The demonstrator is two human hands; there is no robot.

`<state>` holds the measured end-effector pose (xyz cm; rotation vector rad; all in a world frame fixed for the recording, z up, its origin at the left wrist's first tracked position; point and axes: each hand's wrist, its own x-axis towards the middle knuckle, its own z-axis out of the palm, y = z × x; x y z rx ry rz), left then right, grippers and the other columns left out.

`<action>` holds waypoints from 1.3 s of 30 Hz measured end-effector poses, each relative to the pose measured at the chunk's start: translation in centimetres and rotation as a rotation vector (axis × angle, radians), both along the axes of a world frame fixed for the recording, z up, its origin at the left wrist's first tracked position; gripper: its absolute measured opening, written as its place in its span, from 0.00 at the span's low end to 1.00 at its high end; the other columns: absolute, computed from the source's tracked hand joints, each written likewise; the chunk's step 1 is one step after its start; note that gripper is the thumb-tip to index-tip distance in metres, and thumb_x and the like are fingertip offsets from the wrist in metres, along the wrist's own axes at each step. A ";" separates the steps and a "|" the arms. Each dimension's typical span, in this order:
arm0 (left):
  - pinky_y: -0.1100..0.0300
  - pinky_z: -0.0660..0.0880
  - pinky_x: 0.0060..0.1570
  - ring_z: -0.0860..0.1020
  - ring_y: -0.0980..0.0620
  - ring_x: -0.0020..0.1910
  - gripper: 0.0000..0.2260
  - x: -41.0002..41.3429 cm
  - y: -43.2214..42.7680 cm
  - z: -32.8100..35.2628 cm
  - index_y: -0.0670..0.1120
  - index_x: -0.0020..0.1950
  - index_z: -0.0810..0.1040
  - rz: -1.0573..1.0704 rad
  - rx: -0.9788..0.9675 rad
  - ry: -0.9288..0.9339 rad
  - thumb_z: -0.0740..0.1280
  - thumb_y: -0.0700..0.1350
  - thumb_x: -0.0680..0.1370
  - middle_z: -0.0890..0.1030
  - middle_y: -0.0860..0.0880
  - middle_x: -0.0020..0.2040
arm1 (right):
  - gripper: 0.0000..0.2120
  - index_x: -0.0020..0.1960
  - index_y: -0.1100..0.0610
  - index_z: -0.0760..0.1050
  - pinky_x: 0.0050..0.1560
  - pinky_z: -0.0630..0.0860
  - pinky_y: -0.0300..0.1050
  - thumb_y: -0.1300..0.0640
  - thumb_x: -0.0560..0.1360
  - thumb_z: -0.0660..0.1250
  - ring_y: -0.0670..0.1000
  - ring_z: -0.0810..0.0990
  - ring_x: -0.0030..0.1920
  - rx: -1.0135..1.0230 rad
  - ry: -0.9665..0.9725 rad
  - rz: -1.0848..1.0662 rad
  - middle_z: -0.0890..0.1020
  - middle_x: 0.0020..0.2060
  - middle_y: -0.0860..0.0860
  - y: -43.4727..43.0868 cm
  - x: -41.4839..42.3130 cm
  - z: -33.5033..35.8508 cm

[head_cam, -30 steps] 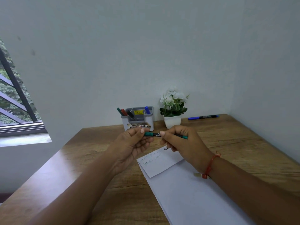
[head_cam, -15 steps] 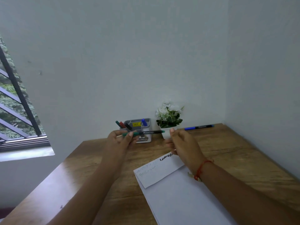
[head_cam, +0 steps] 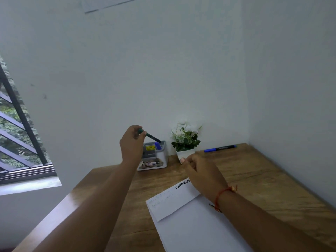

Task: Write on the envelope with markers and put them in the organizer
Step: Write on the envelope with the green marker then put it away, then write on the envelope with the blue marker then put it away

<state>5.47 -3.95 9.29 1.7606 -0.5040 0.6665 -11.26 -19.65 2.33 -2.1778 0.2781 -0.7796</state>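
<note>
Wooden surface (head_cam: 254, 179) in a white corner by a window (head_cam: 16, 135); left hand (head_cam: 131, 144) pinches green marker (head_cam: 151, 136), right hand (head_cam: 201, 173) relaxed.

Our right hand (head_cam: 200, 171) has let go of the green marker (head_cam: 151, 137) and now hangs loosely curled over the far end of the envelope (head_cam: 169, 199). Our left hand (head_cam: 131, 142) alone has carried the marker up from level to tilted, with its lower end at the top of the organizer (head_cam: 158, 161).
</note>
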 end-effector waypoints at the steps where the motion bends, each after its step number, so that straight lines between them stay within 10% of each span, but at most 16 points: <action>1: 0.57 0.78 0.54 0.82 0.51 0.50 0.07 0.4 -0.4 -0.3 0.47 0.55 0.80 -0.006 0.032 0.008 0.69 0.42 0.77 0.83 0.49 0.50 | 0.17 0.49 0.50 0.79 0.39 0.75 0.45 0.39 0.81 0.59 0.45 0.79 0.38 -0.012 0.007 0.002 0.80 0.35 0.46 0.0 0.1 -0.1; 9: 0.59 0.69 0.62 0.78 0.46 0.61 0.13 2.2 -2.4 -2.2 0.42 0.64 0.79 -0.004 0.328 0.056 0.61 0.39 0.82 0.81 0.42 0.62 | 0.19 0.48 0.49 0.78 0.46 0.80 0.51 0.36 0.79 0.58 0.46 0.81 0.43 -0.094 0.049 0.001 0.83 0.40 0.46 -0.2 0.7 -0.5; 18: 0.76 0.69 0.46 0.73 0.51 0.66 0.23 -1.1 -1.2 -3.0 0.46 0.77 0.60 -0.055 0.323 0.082 0.53 0.33 0.83 0.72 0.45 0.71 | 0.18 0.50 0.49 0.78 0.47 0.81 0.50 0.36 0.79 0.59 0.46 0.81 0.44 -0.105 0.069 0.024 0.83 0.42 0.45 -0.4 0.8 -0.8; 26: 0.57 0.78 0.49 0.77 0.60 0.50 0.16 -6.2 2.7 -6.4 0.49 0.67 0.70 -0.106 0.312 -0.015 0.66 0.43 0.79 0.79 0.55 0.52 | 0.14 0.49 0.52 0.80 0.45 0.80 0.49 0.42 0.79 0.64 0.45 0.81 0.42 -0.059 0.054 0.017 0.83 0.40 0.46 -0.3 0.1 -0.2; 33: 0.62 0.74 0.43 0.76 0.60 0.45 0.13 -4.9 4.3 -7.4 0.52 0.64 0.72 -0.121 0.548 0.087 0.66 0.48 0.79 0.78 0.58 0.48 | 0.09 0.47 0.58 0.80 0.42 0.74 0.45 0.55 0.79 0.63 0.51 0.77 0.39 0.257 0.036 -0.205 0.80 0.36 0.50 -3.7 0.3 2.4; 39: 0.72 0.69 0.42 0.75 0.63 0.47 0.16 -4.9 3.0 -8.2 0.52 0.66 0.73 -0.284 0.738 0.060 0.67 0.49 0.79 0.76 0.59 0.49 | 0.15 0.64 0.58 0.72 0.44 0.71 0.44 0.50 0.81 0.61 0.55 0.78 0.52 -0.411 0.528 -0.246 0.80 0.59 0.56 -8.2 1.7 1.4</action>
